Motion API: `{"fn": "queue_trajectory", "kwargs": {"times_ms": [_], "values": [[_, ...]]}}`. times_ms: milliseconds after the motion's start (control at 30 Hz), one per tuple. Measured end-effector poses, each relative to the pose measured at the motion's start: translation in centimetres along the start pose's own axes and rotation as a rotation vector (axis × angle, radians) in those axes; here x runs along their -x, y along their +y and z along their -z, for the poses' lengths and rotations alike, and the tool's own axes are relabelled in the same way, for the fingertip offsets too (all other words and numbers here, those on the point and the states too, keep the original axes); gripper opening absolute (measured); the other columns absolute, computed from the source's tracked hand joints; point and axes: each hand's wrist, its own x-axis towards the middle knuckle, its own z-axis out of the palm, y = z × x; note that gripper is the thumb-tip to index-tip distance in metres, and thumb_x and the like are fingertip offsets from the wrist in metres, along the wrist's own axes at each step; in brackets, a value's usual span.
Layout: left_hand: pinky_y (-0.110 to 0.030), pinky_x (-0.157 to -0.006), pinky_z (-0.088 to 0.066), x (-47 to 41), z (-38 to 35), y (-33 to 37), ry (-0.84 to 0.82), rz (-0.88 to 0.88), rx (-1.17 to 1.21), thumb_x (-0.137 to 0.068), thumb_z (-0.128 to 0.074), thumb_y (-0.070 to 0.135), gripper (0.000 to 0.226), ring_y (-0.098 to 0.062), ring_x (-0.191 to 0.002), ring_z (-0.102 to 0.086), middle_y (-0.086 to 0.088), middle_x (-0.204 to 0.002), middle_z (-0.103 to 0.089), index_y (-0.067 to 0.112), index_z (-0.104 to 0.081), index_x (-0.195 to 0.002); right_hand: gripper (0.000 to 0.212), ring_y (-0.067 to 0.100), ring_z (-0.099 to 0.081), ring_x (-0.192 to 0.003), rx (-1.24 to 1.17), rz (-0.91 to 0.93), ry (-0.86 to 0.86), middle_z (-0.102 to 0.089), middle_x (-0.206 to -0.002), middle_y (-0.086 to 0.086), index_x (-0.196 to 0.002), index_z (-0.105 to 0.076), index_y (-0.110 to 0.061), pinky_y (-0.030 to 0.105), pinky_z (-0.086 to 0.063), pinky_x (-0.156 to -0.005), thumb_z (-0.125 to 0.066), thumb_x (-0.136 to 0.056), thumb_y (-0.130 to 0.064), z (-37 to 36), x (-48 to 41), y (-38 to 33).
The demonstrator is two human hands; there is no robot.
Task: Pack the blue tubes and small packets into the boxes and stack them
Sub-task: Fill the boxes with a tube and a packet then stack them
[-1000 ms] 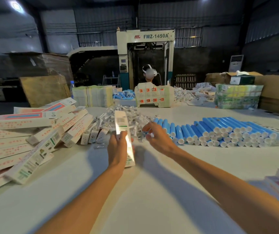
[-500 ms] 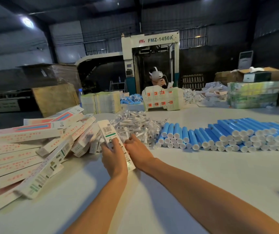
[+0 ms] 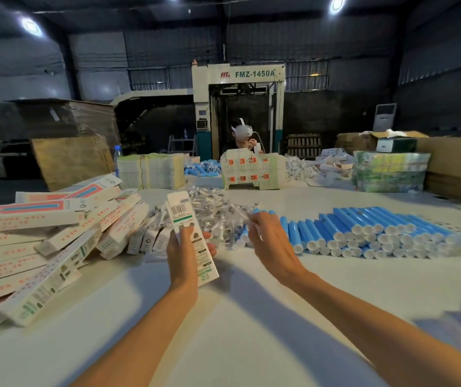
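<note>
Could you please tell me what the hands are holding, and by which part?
The left hand grips the narrow box around its middle. The right hand reaches into the small packets; whether it pinches one cannot be told.

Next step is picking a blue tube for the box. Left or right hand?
Right. The left hand grips the long white cardboard box. The right hand sits at the end of the row of white-capped blue plastic tubes, beside the pile of clear small packets; whether it pinches anything is unclear.

Blue tubes (image 3: 377, 233) rowed right; packets (image 3: 218, 213) heaped centre; boxes (image 3: 28, 247) piled left.
</note>
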Motion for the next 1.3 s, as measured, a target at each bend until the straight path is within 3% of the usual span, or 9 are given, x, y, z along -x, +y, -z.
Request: {"fn": "queue_trajectory", "kwargs": {"times_ms": [100,233,400,600,700,867,1000,1167,1300], "values": [[-0.034,-0.058,-0.063,1.9,-1.3,0.3,-0.122,0.068,0.011,-0.109,-0.055,0.027,0.027,-0.024,-0.063,-0.072,-0.015,-0.098,-0.081,0.013,-0.064,-0.13,0.011,0.017,-0.06,-0.082,-0.246,-0.208,0.088,-0.069,-0.095,0.004,-0.113,-0.054,-0.018,0.028,-0.047,-0.063,-0.059,-0.103,-0.014,4.8,1.7,1.3],[-0.045,-0.077,-0.068,5.6,-3.6,0.2,-0.352,0.188,0.057,-0.107,-0.059,0.024,0.031,-0.029,-0.081,-0.078,-0.017,-0.112,-0.08,0.009,-0.061,-0.135,0.023,0.006,-0.067,-0.082,-0.457,-0.296,0.196,-0.077,-0.091,-0.005,-0.119,-0.054,-0.028,0.014,-0.048,-0.065,-0.063,-0.1,-0.017,8.7,3.6,2.6],[-0.049,-0.089,-0.065,8.4,-6.3,0.5,-0.633,0.265,0.04,-0.102,-0.066,0.022,0.036,-0.041,-0.109,-0.075,-0.016,-0.125,-0.076,0.009,-0.061,-0.136,0.018,0.016,-0.073,-0.087,-0.638,-0.403,0.332,-0.068,-0.099,0.002,-0.109,-0.055,-0.018,0.021,-0.051,-0.071,-0.066,-0.098,-0.007,9.0,4.1,4.0],[-0.057,-0.091,-0.062,9.9,-9.4,-0.5,-0.715,0.34,-0.028,-0.094,-0.076,0.023,0.043,-0.043,-0.098,-0.076,-0.022,-0.12,-0.076,0.01,-0.064,-0.133,0.079,0.027,-0.078,-0.092,-0.787,-0.252,0.395,-0.065,-0.11,0.012,-0.147,-0.028,-0.044,0.023,-0.061,-0.078,-0.067,-0.094,-0.001,12.5,2.1,2.4],[-0.054,-0.088,-0.064,10.6,-9.5,-1.8,-0.716,0.336,-0.053,-0.092,-0.079,0.026,0.048,-0.041,-0.094,-0.077,-0.021,-0.12,-0.076,0.009,-0.061,-0.132,0.067,0.025,-0.078,-0.094,-0.706,-0.187,0.404,-0.064,-0.105,0.016,-0.147,-0.038,-0.037,0.031,-0.063,-0.087,-0.065,-0.097,-0.002,13.6,1.7,1.6],[-0.053,-0.087,-0.064,11.2,-9.4,-2.8,-0.841,0.287,-0.105,-0.099,-0.075,0.023,0.039,-0.038,-0.091,-0.076,-0.016,-0.119,-0.077,0.01,-0.059,-0.132,0.047,0.021,-0.074,-0.099,-0.647,-0.166,0.303,-0.073,-0.099,0.007,-0.138,-0.052,-0.031,0.035,-0.062,-0.085,-0.067,-0.099,-0.011,14.7,1.2,2.3],[-0.051,-0.085,-0.065,11.6,-9.3,-2.7,-0.845,0.247,-0.126,-0.099,-0.075,0.025,0.038,-0.039,-0.093,-0.077,-0.014,-0.12,-0.078,0.013,-0.06,-0.133,0.055,0.012,-0.072,-0.097,-0.514,-0.157,0.204,-0.074,-0.098,-0.003,-0.141,-0.047,-0.042,0.011,-0.056,-0.071,-0.068,-0.097,-0.015,14.4,1.4,2.4],[-0.046,-0.081,-0.065,11.1,-8.8,-2.4,-0.774,0.229,-0.105,-0.1,-0.073,0.023,0.035,-0.041,-0.097,-0.077,-0.014,-0.118,-0.078,0.014,-0.06,-0.131,0.038,-0.005,-0.066,-0.094,-0.382,-0.137,0.109,-0.074,-0.092,-0.01,-0.126,-0.058,-0.03,0.002,-0.048,-0.07,-0.073,-0.094,-0.017,14.1,1.5,2.3],[-0.049,-0.084,-0.065,10.9,-8.6,-2.2,-0.753,0.216,-0.12,-0.1,-0.073,0.024,0.035,-0.041,-0.099,-0.078,-0.013,-0.117,-0.079,0.015,-0.06,-0.131,0.021,0.004,-0.06,-0.108,-0.241,-0.117,0.034,-0.069,-0.112,-0.008,-0.121,-0.069,-0.024,0.026,-0.048,-0.088,-0.067,-0.1,-0.026,13.6,1.6,2.2]]}}
